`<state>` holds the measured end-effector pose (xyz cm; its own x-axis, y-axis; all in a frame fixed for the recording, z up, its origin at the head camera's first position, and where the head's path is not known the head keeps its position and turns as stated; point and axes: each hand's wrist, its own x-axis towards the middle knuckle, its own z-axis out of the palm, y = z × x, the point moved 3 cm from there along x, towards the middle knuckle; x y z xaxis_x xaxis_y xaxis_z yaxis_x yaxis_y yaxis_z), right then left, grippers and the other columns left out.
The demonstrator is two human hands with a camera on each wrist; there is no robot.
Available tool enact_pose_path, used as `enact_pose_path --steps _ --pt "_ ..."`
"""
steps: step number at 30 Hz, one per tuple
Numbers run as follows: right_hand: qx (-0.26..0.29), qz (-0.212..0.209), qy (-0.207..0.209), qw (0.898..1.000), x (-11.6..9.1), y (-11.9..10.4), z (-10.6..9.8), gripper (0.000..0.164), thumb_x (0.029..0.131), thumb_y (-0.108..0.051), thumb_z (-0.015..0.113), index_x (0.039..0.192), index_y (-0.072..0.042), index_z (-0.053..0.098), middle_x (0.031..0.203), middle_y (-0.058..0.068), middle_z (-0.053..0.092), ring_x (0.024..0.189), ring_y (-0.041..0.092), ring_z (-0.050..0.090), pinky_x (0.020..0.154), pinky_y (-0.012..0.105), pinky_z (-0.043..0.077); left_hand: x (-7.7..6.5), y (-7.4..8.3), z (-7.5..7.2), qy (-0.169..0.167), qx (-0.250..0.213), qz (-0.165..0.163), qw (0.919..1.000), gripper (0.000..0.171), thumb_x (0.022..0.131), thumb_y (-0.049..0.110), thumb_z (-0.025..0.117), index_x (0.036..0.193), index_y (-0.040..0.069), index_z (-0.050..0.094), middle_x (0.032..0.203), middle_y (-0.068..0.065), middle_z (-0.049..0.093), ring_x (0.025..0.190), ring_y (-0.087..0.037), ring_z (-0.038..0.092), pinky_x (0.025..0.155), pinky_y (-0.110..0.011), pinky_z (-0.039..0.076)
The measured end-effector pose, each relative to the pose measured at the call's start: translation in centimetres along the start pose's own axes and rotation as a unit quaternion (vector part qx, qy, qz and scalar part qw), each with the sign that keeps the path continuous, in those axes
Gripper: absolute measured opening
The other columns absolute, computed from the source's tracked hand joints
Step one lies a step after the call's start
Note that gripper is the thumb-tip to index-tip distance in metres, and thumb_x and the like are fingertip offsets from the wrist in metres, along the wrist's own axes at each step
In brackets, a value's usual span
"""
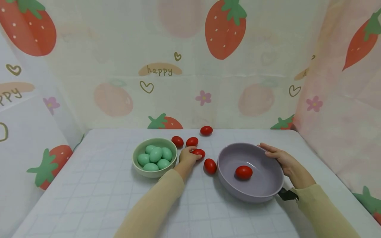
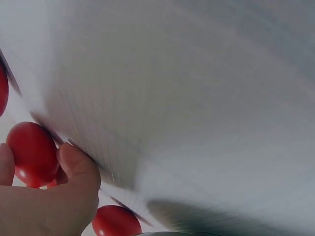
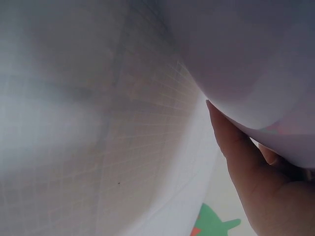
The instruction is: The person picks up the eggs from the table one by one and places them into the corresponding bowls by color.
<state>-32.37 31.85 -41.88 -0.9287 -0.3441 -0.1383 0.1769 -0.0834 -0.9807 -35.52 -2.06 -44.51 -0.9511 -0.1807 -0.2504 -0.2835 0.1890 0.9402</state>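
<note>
Pinching a red egg (image 1: 200, 152) between thumb and fingers, the left hand (image 1: 188, 160) partly covers it from above; the left wrist view shows more of it — a smooth, glossy oval with a small bright highlight — though whether it touches the bench (image 1: 89, 198) is hard to tell. A second egg (image 2: 2, 91) is cut off at that view's left edge. The right hand (image 1: 287, 163) rests with extended fingers against a mauve frying pan (image 1: 265, 168), some fingers hidden by its wall; the black handle (image 1: 287, 195) meets the sleeve (image 1: 321, 205), so its full length cannot be seen. The held egg lies between the pan and a pale green bowl (image 1: 162, 141) of mint-green eggs (image 1: 155, 154) — loose red eggs (image 1: 210, 166) nearby, one more (image 1: 244, 172) inside the pan.
</note>
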Motion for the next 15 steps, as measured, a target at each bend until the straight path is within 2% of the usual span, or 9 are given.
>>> enact_pose_path --steps 9,15 --pt "0.002 0.004 0.001 1.0 -0.04 0.09 0.02 0.046 0.102 -0.005 0.044 0.102 -0.043 0.07 0.109 -0.026 0.063 0.102 -0.004 0.056 0.086 0.018 0.045 -0.37 -0.06 -0.22 0.007 0.002 0.002 1.0 0.042 0.085 0.006 0.074 0.126 0.007 0.064 0.129 -0.015 0.057 0.125 -0.033 0.045 0.097 -0.042 0.047" --pt "0.006 0.003 0.003 1.0 -0.16 0.15 -0.11 0.047 0.102 -0.004 0.043 0.101 -0.042 0.071 0.109 -0.025 0.063 0.102 -0.005 0.056 0.086 0.017 0.044 -0.73 0.31 -0.09 -0.009 -0.022 -0.013 0.9996 0.044 0.085 0.009 0.075 0.128 0.009 0.063 0.132 -0.014 0.054 0.124 -0.032 0.046 0.094 -0.04 0.05"
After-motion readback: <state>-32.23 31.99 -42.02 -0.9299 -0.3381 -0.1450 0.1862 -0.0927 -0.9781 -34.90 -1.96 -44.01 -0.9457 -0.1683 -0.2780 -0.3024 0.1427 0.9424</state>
